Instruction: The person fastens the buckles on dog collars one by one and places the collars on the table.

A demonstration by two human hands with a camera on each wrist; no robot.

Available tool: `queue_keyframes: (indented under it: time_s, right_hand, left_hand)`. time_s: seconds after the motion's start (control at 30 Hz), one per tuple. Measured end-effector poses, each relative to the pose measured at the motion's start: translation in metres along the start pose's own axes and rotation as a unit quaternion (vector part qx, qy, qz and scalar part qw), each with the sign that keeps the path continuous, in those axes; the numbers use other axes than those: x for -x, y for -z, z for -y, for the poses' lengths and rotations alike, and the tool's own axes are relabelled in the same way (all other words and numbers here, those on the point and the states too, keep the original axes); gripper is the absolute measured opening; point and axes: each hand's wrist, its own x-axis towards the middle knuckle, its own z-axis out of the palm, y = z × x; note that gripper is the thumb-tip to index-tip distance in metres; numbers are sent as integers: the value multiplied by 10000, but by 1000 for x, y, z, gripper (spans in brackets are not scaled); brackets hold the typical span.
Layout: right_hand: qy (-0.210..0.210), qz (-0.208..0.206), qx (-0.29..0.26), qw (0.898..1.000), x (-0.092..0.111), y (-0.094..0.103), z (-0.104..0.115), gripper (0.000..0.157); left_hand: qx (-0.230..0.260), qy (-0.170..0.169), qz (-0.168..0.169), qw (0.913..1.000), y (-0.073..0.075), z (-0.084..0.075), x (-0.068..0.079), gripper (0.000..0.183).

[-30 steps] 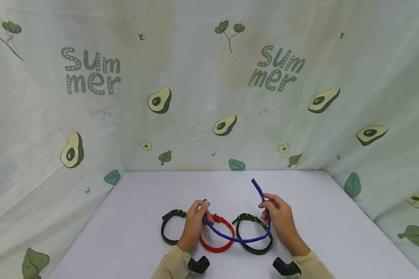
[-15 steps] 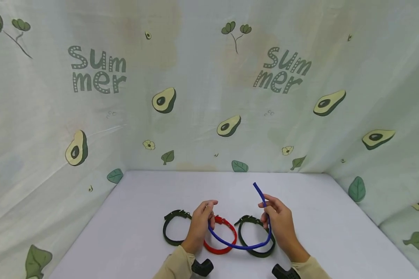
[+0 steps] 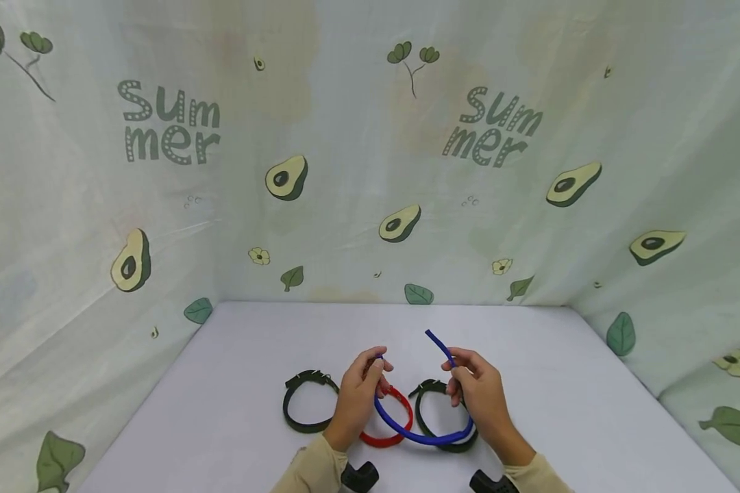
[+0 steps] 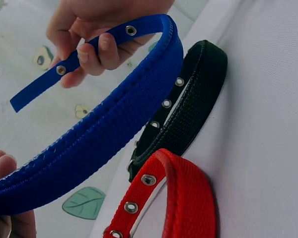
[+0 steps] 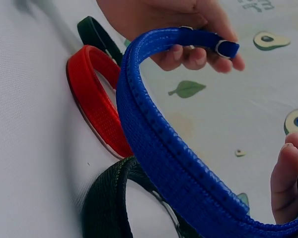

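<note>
A blue webbing pet collar (image 3: pixel 428 439) hangs in a U between both hands, above the table. My left hand (image 3: pixel 359 392) pinches its buckle end; in the right wrist view, a metal ring (image 5: pixel 222 48) shows at those fingertips. My right hand (image 3: pixel 484 389) holds the strap end between thumb and fingers, the free tip sticking up past them. Metal eyelets (image 4: pixel 130 30) dot that end in the left wrist view. Beneath the blue collar lie a red collar (image 3: pixel 382 442) and a dark green collar (image 3: pixel 421 415), both fastened into loops and partly covered.
Another dark green collar (image 3: pixel 301 428) lies looped left of the red one, its right edge behind the left hand. The white table (image 3: pixel 247 356) meets a printed cloth backdrop (image 3: pixel 345 137) at its back and sides.
Both hands have come closer together, the right hand moving left and the left hand slightly right. The blue collar's bend has narrowed, and its free tip leans further left.
</note>
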Motion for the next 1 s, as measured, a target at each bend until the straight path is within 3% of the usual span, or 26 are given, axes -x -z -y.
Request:
queue_keyframes:
  time_s: [0.23,0.43,0.6,1.0]
  right_hand:
    - [201,124,19,9997,-8,-1,8,32]
    - [472,234,-38,9986,-14,-4,24,27]
    - [648,351,27,9973,-19,-2,40,26]
    - [800,766,40,9938,-28,7,58,26]
  left_hand:
    - [373,-162,-158,9990,-5,-8,-13,34]
    - [806,-595,-320,9945,-9,-24,-24,33]
    - [884,-838,-278,9922,-10,-37,-31,32]
    - [1437,-628,10,9876,-3,-59,-31,36]
